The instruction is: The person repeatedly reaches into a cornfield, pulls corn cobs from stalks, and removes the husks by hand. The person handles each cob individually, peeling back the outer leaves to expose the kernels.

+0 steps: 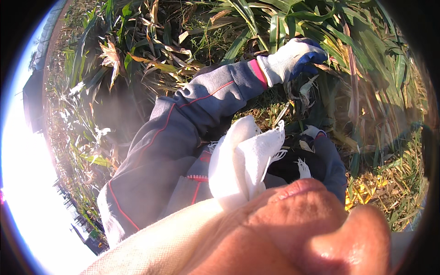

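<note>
My left hand [292, 60], in a white knit glove with a blue coated palm, is at the upper right of centre, its fingers curled around corn stalks [331, 63]. Long green and dry leaves, partly blurred, spread to its right. Just below this glove hangs a pale, dried corn husk [306, 90]. Lower down, near the dark-clad leg, my right hand [312, 132] shows only in part, in a similar glove. Its fingers are mostly hidden in shade and behind leaves, so what it holds cannot be told.
Flattened corn stalks and dry leaves [151, 65] cover the ground at the upper left. A white fringed cloth [237, 158] hangs from my neck before my chest. Yellow leaves [366, 189] lie at the lower right. A dark building [33, 99] stands at the far left, beside bright sky.
</note>
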Demonstrator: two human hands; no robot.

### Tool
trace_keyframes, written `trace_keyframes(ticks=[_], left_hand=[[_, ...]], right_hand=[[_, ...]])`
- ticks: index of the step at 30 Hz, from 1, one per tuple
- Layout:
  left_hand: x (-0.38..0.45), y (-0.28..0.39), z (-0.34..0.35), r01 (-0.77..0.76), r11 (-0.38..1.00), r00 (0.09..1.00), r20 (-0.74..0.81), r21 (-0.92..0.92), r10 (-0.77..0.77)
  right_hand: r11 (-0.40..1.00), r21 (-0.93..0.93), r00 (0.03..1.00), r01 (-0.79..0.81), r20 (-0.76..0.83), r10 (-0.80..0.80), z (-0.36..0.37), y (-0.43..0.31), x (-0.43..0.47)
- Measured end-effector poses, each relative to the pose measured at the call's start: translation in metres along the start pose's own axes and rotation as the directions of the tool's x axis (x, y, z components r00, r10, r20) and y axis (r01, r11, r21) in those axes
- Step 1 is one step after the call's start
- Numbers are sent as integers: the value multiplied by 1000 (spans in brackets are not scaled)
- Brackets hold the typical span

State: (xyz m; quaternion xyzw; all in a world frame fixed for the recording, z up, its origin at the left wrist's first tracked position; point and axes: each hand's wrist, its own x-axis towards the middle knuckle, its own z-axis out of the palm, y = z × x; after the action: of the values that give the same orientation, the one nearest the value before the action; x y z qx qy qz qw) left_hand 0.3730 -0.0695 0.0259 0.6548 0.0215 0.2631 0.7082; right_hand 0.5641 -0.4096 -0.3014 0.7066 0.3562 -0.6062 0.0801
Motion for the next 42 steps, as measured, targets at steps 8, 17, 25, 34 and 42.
trace_keyframes(ticks=[8,17,25,34,42], left_hand=[[6,11,-6,-151,887,985,-13,437,174],[6,14,-19,-230,506,918,12,831,397],[10,11,-34,19,569,961,-173,822,218],[41,22,16,-1,429,938,-150,-903,-314],[25,76,-64,-233,483,779,-459,-844,-427]], right_hand=[[976,214,902,-32,-415,121,4,-2,-17],[917,90,420,388,-903,-89,-96,-71,-96],[872,-95,141,479,-973,-183,-129,-152,-220],[719,-18,320,695,-887,-332,-99,-251,-298],[929,-313,418,-199,-884,-209,-46,-123,-338]])
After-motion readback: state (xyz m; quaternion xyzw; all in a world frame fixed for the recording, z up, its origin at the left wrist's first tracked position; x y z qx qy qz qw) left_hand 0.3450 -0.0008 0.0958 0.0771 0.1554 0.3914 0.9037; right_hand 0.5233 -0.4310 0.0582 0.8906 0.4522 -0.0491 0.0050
